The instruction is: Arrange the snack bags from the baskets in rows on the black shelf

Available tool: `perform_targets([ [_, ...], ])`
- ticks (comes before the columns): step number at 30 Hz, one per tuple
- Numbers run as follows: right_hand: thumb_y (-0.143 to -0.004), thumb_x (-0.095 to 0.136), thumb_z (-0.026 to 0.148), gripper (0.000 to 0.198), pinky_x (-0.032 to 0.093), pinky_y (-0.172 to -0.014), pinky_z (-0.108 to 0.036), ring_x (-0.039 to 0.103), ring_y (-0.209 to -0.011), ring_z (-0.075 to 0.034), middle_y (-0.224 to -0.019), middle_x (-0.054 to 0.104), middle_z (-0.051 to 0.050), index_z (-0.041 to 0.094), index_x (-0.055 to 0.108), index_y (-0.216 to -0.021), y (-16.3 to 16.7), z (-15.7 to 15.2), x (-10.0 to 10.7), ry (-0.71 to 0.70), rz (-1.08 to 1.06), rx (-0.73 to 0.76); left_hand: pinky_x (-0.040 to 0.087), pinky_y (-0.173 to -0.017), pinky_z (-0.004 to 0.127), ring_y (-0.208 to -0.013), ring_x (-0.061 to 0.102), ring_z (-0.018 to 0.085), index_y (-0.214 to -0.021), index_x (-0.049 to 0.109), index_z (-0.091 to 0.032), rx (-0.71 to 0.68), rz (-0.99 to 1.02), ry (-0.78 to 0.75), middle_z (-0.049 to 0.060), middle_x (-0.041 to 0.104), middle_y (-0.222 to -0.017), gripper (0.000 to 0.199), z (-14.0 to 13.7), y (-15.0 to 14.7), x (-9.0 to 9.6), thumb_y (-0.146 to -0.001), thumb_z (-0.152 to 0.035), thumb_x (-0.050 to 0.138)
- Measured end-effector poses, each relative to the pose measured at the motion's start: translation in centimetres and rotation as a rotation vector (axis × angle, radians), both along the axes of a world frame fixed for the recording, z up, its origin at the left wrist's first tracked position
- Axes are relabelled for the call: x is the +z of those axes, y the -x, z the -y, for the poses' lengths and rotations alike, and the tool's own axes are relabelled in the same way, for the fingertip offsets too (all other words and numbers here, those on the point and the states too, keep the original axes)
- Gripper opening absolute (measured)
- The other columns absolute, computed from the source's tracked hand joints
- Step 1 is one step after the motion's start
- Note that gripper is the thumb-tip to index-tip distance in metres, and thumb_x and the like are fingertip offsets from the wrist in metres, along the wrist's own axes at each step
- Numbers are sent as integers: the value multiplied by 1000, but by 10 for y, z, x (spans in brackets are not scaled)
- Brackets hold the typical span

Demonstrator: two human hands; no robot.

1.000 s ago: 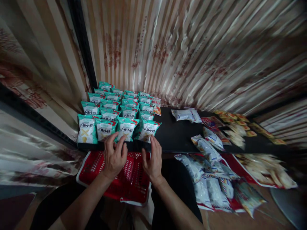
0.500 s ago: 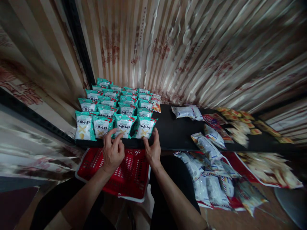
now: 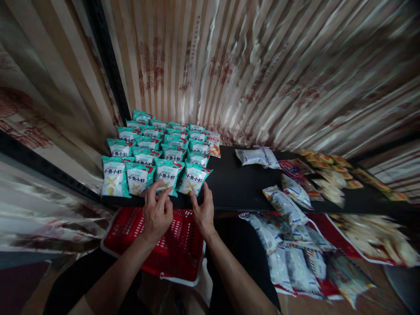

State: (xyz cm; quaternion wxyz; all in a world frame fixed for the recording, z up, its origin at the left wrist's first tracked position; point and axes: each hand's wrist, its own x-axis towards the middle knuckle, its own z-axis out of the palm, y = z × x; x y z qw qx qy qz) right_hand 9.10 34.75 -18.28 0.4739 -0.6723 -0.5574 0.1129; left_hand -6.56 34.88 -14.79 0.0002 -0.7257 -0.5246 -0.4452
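Rows of teal-and-white snack bags stand upright on a black shelf [image 3: 236,186]. My right hand [image 3: 203,212] holds the rightmost front snack bag [image 3: 193,180] by its lower right edge, thumb in front and fingers along the side. That bag leans a little to the right. My left hand [image 3: 158,214] rests its bent, parted fingertips against the bottom of the neighbouring snack bag [image 3: 166,174], without gripping it. Further left in the front row are another teal snack bag [image 3: 139,178] and the end snack bag [image 3: 113,177].
Below my hands sits a red basket [image 3: 127,227]. An orange-and-white packet [image 3: 214,144] stands behind the rows. White packets [image 3: 252,156] and yellow packets [image 3: 315,156] lie along the shelf's right part. A second red basket [image 3: 323,232] of bags is lower right. A striped curtain [image 3: 183,57] hangs behind.
The rightmost front bag has shifted slightly left and tilted, with my right hand moving left along with it. My left hand has stayed at the neighbouring bag. The view has shifted slightly.
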Motion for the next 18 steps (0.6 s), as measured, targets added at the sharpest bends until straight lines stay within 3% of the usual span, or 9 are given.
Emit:
perform_targets([
  [7,-89,45,40,47,44,-96,-41,54,-109,-21,-120,54,-13,16,44,-130,-22,6,0,-14,-124,40,48,-87,40,-103,53,24,-102,62,-17,7,17,-49,13,53,-112,29,-2,0,0,-79,-7,48],
  [11,-88,46,41,48,44,-96,-42,56,-108,-22,-120,56,-14,15,46,-128,-38,-10,-1,-15,-176,-35,50,-80,38,-94,55,22,-102,62,-17,-25,-25,-106,11,55,-104,30,-1,-5,-5,-79,-5,48],
  [18,-82,51,40,47,49,-85,-40,61,-98,-23,-113,64,-12,16,54,-122,-50,-41,3,82,-193,62,54,-78,31,-91,59,18,-102,60,-17,-151,-32,-95,10,58,-101,31,4,-21,-13,-80,-2,44],
])
